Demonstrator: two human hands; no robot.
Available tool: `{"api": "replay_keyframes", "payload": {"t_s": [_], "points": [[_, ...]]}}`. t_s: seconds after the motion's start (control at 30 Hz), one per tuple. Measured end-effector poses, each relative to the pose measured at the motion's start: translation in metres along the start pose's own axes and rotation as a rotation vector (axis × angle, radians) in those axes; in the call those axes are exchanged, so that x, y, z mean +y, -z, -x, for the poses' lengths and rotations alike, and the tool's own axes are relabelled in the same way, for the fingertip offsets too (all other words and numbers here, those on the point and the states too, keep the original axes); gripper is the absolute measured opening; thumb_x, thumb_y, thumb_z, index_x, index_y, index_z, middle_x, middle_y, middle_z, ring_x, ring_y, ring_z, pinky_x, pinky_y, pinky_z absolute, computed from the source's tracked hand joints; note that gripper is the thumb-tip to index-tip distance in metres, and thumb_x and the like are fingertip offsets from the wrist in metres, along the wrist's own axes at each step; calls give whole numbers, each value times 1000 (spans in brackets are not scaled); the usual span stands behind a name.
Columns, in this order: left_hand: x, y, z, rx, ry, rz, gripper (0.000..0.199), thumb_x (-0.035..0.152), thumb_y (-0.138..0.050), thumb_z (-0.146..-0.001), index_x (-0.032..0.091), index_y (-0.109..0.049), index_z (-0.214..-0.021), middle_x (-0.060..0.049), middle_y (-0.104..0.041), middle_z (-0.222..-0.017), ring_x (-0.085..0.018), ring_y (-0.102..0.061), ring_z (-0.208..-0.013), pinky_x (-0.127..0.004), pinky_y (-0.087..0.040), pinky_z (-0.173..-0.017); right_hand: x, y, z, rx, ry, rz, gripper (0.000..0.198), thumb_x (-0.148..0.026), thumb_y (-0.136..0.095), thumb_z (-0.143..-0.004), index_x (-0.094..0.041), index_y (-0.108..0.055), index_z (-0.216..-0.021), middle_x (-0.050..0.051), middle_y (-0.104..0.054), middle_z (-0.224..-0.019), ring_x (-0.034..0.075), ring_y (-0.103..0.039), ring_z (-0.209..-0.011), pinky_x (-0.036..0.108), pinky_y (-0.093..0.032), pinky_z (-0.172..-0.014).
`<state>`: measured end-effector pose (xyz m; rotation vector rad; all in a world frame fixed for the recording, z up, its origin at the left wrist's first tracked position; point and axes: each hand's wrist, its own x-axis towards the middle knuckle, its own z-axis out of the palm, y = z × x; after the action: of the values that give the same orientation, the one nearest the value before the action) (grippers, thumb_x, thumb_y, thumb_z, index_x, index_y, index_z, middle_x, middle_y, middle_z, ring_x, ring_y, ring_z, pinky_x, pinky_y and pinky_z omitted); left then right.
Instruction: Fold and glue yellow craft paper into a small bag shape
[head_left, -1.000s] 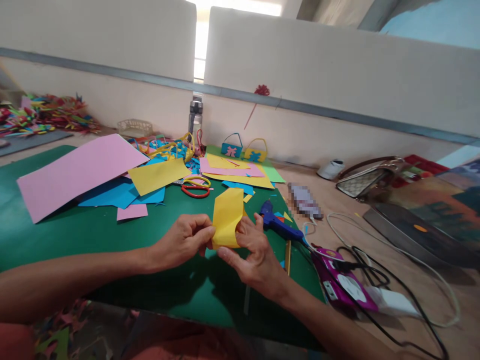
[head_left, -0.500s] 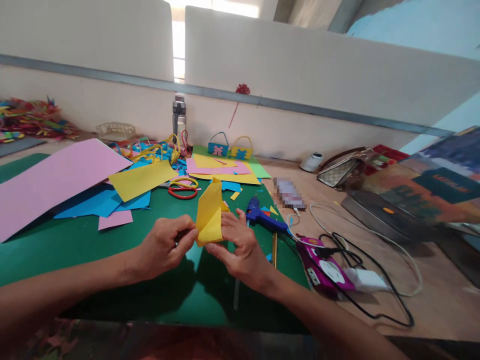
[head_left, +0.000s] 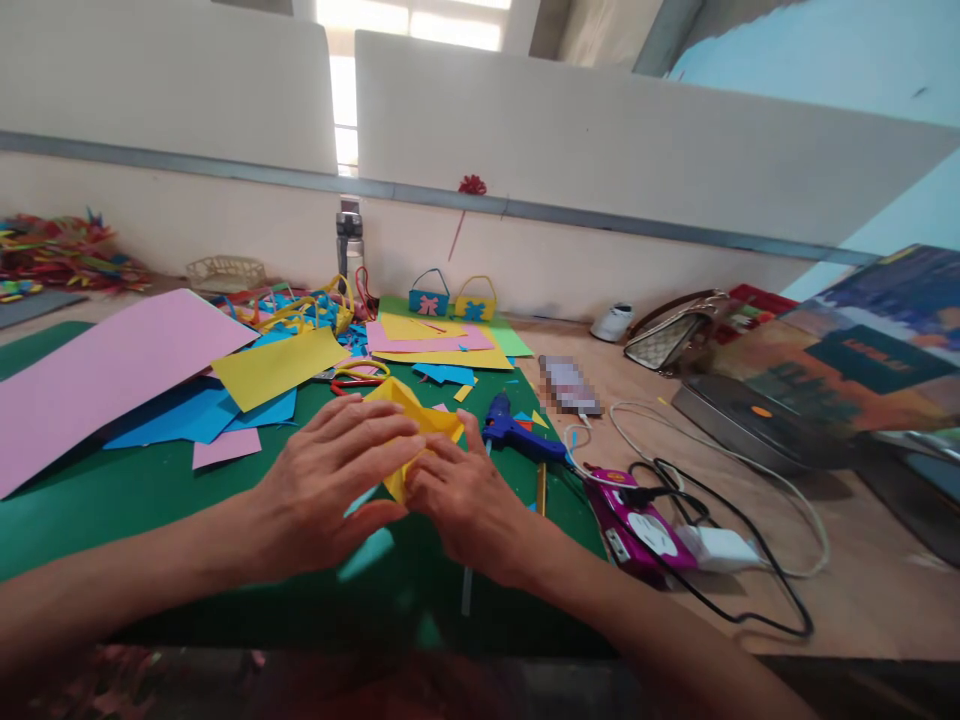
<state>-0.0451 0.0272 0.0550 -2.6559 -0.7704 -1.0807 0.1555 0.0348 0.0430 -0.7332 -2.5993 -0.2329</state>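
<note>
A folded piece of yellow paper (head_left: 395, 398), shaped like a small open box or pouch, is held above the green mat between both hands. My left hand (head_left: 330, 480) lies across its near left side, fingers long and together over the paper, thumb underneath. My right hand (head_left: 469, 495) grips its right side with bent fingers, and one finger points up along the edge. The two hands touch or nearly touch in front, hiding the paper's lower part. Just right of my right hand lies a blue glue gun (head_left: 514, 430), with a clear glue stick reaching behind it.
Scissors (head_left: 360, 378) lie behind the paper. Pink sheet (head_left: 127, 365), yellow sheet (head_left: 281, 368) and blue scraps cover the left of the green mat (head_left: 285, 620). Two small paper bags (head_left: 429, 303) stand at the back. A phone (head_left: 570, 385), purple power strip (head_left: 641, 530) and cables lie right.
The yellow paper has tilted, so its open folds now face up. My left hand has moved from pinching its lower corner to lying over its left side. The view has shifted slightly.
</note>
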Motion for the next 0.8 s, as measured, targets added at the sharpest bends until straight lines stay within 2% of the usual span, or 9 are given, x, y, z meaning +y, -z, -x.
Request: {"api": "replay_keyframes", "payload": {"t_s": [0.1, 0.23, 0.3, 0.37, 0.43, 0.57, 0.67, 0.8], "points": [[-1, -6, -4, -139, 3, -27, 33, 23, -54, -84, 18, -51, -117, -9, -63, -113, -22, -51, -113, -43, -26, -103, -3, 0, 1, -61, 51, 85, 15, -6, -50, -77, -16, -57, -86, 8, -66, -91, 22, -54, -98, 50, -16, -103], [-4, -13, -9, -224, 54, -25, 16, 23, -54, -84, 18, -61, -96, -5, -68, -87, -19, -58, -85, -40, -32, -92, -3, 6, 1, -64, 65, 105, 18, -4, -46, -79, -17, -57, -81, 6, -66, -84, 23, -55, -96, 53, -15, -103], [-5, -14, -13, -244, 103, -9, 11, 23, -53, -84, 19, -63, -83, -3, -66, -75, -18, -57, -75, -38, -34, -86, 0, 9, 1, -10, 42, 59, 17, -7, -44, -83, -17, -57, -82, 5, -67, -83, 22, -55, -98, 53, -16, -103], [-7, -13, -18, -253, 173, 52, 14, 22, -54, -83, 19, -63, -72, -1, -64, -67, -15, -55, -68, -35, -35, -81, 5, 13, 1, 98, -12, -12, 12, -17, -45, -88, -18, -56, -90, 6, -67, -92, 22, -55, -103, 50, -20, -102], [-10, -11, -22, -247, 288, 181, 16, 20, -54, -81, 17, -61, -66, 0, -62, -63, -13, -54, -63, -30, -37, -73, 11, 15, 3, 243, -85, -69, 15, -27, -47, -89, -18, -54, -100, 7, -66, -101, 20, -55, -104, 47, -25, -101], [-15, -8, -29, -168, 658, 548, 15, 26, -57, -77, 16, -57, -66, 1, -57, -63, -10, -49, -58, -21, -36, -54, 23, 14, 9, 443, -192, -141, 23, -34, -47, -90, -20, -52, -107, 8, -66, -101, 20, -58, -101, 43, -29, -99], [-17, -10, -29, -120, 896, 860, 22, 34, -62, -74, 15, -53, -68, 3, -54, -62, -8, -47, -54, -18, -34, -48, 26, 8, 13, 447, -187, -158, 31, -43, -47, -88, -20, -51, -109, 9, -65, -101, 21, -59, -101, 43, -31, -99], [-15, -17, -24, -72, 1113, 1224, 27, 35, -70, -67, 15, -52, -70, 5, -56, -62, -7, -50, -53, -16, -37, -48, 23, -1, 14, 428, -118, -125, 36, -45, -53, -84, -18, -52, -107, 9, -66, -98, 22, -61, -98, 43, -32, -98]]}}
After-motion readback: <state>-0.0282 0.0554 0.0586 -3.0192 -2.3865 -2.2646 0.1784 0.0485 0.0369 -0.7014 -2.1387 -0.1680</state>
